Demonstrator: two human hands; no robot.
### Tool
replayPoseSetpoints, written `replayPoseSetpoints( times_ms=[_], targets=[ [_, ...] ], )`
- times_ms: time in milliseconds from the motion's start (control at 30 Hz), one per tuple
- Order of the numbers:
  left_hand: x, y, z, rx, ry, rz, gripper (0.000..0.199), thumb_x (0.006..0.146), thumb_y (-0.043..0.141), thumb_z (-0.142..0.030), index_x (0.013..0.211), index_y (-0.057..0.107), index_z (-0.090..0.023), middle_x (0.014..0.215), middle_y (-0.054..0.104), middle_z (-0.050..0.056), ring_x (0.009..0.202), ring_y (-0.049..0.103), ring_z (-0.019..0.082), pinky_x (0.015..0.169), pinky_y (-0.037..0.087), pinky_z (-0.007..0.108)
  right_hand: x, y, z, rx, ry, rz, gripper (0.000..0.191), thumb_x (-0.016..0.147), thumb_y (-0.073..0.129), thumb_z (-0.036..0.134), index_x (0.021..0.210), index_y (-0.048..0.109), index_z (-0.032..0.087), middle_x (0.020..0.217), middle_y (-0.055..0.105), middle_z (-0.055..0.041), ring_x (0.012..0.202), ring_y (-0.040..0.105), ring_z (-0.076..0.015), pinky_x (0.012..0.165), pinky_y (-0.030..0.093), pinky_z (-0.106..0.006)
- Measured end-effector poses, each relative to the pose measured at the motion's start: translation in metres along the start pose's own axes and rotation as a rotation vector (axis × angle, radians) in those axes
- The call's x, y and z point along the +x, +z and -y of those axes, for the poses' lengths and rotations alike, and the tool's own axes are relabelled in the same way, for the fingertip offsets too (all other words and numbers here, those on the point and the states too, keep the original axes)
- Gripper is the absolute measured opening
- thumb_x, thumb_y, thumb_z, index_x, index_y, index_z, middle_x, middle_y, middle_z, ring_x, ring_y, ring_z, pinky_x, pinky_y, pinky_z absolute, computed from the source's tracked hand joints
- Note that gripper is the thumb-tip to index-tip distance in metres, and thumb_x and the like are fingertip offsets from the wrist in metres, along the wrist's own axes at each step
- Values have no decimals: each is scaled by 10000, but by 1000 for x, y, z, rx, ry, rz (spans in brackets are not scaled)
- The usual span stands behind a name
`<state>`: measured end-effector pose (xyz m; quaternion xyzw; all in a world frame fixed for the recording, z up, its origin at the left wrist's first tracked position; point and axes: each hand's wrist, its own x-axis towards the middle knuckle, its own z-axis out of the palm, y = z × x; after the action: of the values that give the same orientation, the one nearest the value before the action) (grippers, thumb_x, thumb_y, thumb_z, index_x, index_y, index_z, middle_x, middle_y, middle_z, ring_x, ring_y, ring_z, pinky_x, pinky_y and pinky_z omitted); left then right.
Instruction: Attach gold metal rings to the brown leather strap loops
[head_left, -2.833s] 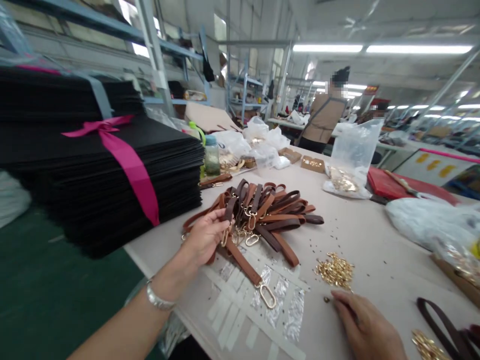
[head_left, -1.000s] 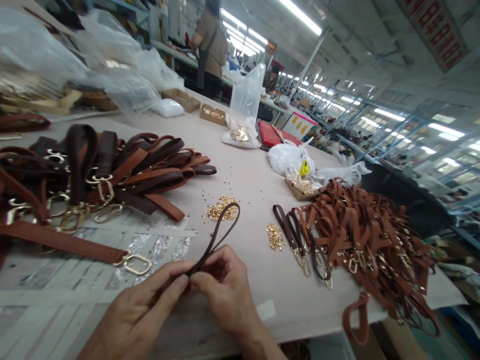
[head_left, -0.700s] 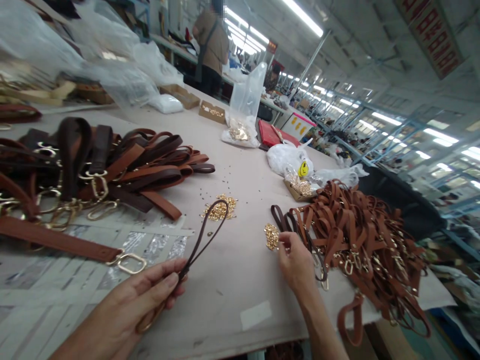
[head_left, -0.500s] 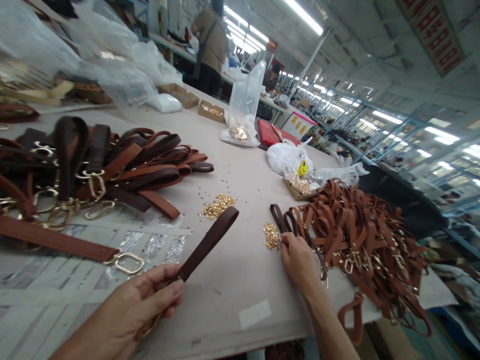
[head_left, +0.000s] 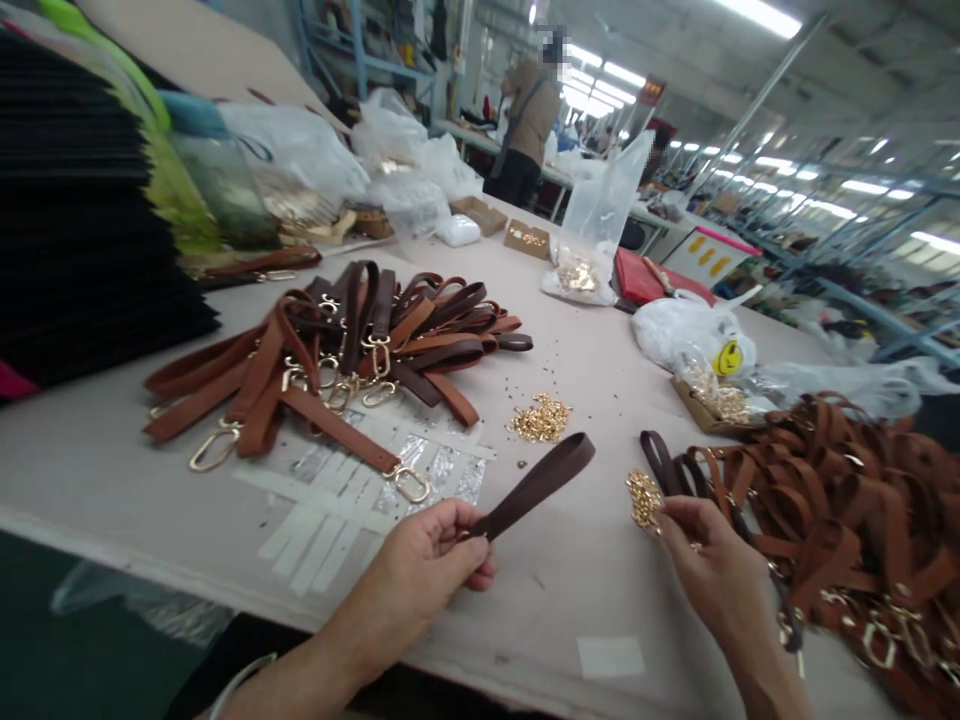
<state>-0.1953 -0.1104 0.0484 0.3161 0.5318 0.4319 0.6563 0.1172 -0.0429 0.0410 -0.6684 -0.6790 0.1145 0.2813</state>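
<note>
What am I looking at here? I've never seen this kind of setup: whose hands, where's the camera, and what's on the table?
There's no machine: these are a person's bare hands, seen from one head-worn camera looking forward and down. The left hand holds a dark brown strap loop. The right hand is at a small pile of gold-coloured pieces; whether it pinches one is unclear. On the table lie mixed brown straps with metal clips to the left, a bigger gold-coloured heap ahead, and another strap pile to the right.
</note>
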Motion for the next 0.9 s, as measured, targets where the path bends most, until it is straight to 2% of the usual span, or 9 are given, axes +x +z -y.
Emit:
replayPoseSetpoints(
  times_ms=[67, 133, 233, 300, 400, 500, 667, 900],
  targets=[
    [1, -1, 2, -32, 12, 0, 201, 740, 676, -296, 883, 607, -172, 711, 720, -1, 688, 671, 152, 690, 540, 281, -17, 9, 30, 375, 45, 17, 222, 802, 709, 368, 935, 634, 207, 859, 722, -43, 758, 689, -198, 702, 552, -308],
    [2, 0, 3, -60, 20, -8, 195, 736, 677, -281, 873, 593, -170, 737, 722, 13, 725, 687, 173, 711, 560, 309, -35, 23, 65, 611, 18, 79, 194, 791, 744, 325, 900, 635, 208, 850, 711, -32, 766, 686, -176, 694, 565, -272],
    [0, 0, 4, -53, 62, -3, 159, 771, 654, -266, 880, 600, -162, 763, 724, 30, 760, 692, 184, 748, 566, 335, -57, 49, 108, 725, -112, 167, 86, 835, 703, 225, 892, 639, 217, 828, 689, -14, 765, 677, -152, 689, 569, -242],
    [-1, -2, 5, -16, 109, 11, 144, 809, 634, -277, 892, 617, -160, 764, 717, 28, 766, 683, 180, 754, 559, 328, -64, 64, 124, 723, -212, 183, 87, 861, 654, 167, 924, 642, 225, 835, 686, -9, 774, 679, -148, 703, 569, -241],
    [-4, -6, 8, 93, 191, 16, 132, 872, 580, -290, 905, 633, -174, 767, 705, 17, 758, 668, 172, 730, 535, 298, -65, 76, 134, 627, -359, 124, 179, 861, 615, 100, 965, 639, 243, 854, 698, 2, 782, 686, -145, 723, 559, -240],
    [-5, -9, 10, 272, 289, -22, 137, 913, 519, -268, 913, 634, -194, 773, 699, 8, 729, 656, 166, 678, 505, 271, -63, 79, 136, 539, -460, 64, 220, 853, 607, 72, 971, 624, 256, 863, 703, 7, 794, 687, -148, 733, 546, -241],
    [-5, -10, 10, 505, 441, -104, 140, 903, 496, -191, 912, 634, -211, 719, 670, -25, 662, 625, 143, 629, 451, 246, -63, 81, 135, 488, -482, 51, 230, 865, 581, 60, 964, 606, 266, 871, 708, 12, 793, 685, -148, 738, 537, -247],
    [-5, -7, 11, 553, 503, -91, 179, 896, 480, -136, 936, 638, -209, 786, 701, -13, 719, 649, 147, 676, 458, 242, -61, 79, 137, 499, -538, 1, 236, 863, 561, 33, 927, 595, 258, 862, 721, 10, 797, 697, -145, 734, 547, -241]
  ],
)
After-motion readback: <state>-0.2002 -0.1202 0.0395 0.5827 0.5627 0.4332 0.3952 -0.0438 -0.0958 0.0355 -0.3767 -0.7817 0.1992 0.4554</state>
